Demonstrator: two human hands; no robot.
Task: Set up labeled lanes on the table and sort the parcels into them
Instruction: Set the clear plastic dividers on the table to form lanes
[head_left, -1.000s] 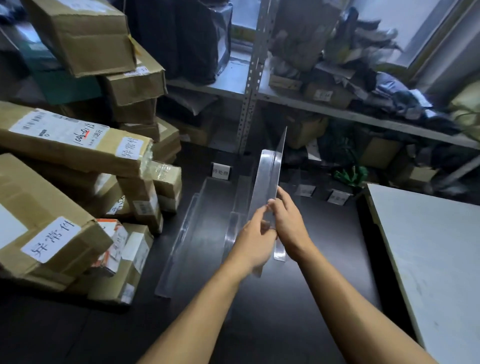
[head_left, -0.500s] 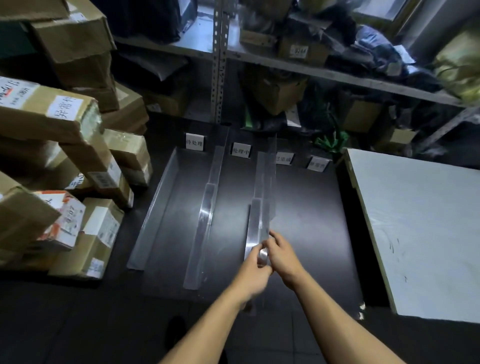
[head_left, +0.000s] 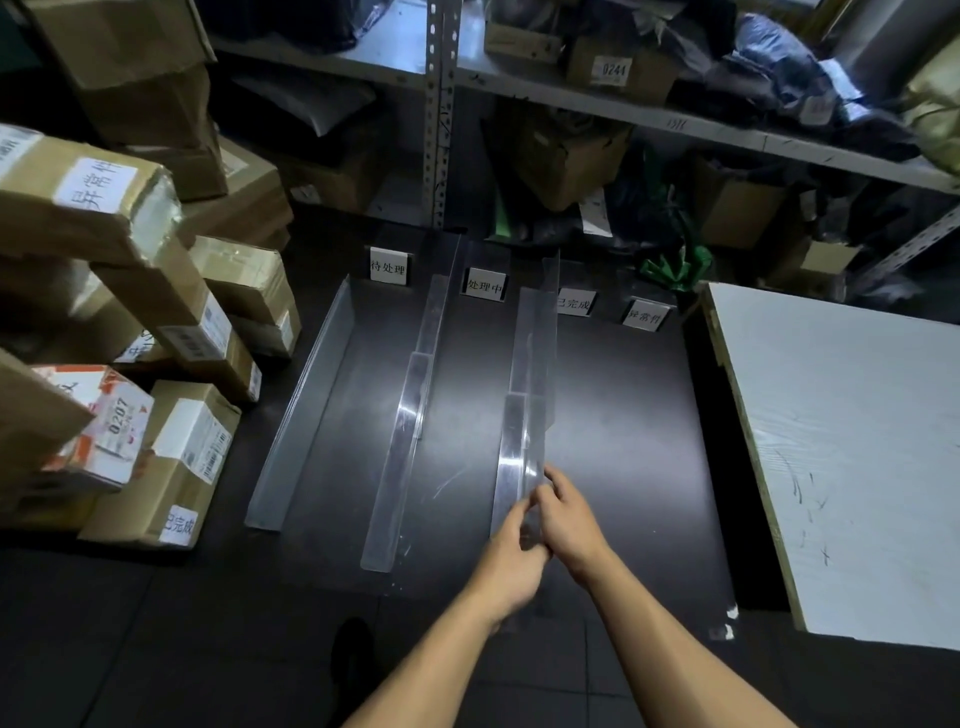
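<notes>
The near end of a clear acrylic divider is pinched between the fingers of the left hand and those of the right hand, the two hands being pressed close together, left side and right side of the strip. The divider is stood on edge on the dark table and runs straight away from the fingers toward the far edge.

Just left of the fingers, a second clear divider is laid along the table in the same direction, and further left a third divider is seen leaning outward.

Beyond the fingers, at the far ends of the lanes, four small white label cards are stood in a row: the first label at far left, the second label left of the held strip, the third label just right of it, and the fourth label further right.

Well to the left of the fingers, cardboard parcels are piled in a stack, none placed in a lane. To the right of the fingers a white board is set beside the table. Past the labels, metal shelving loaded with boxes and bags is seen.
</notes>
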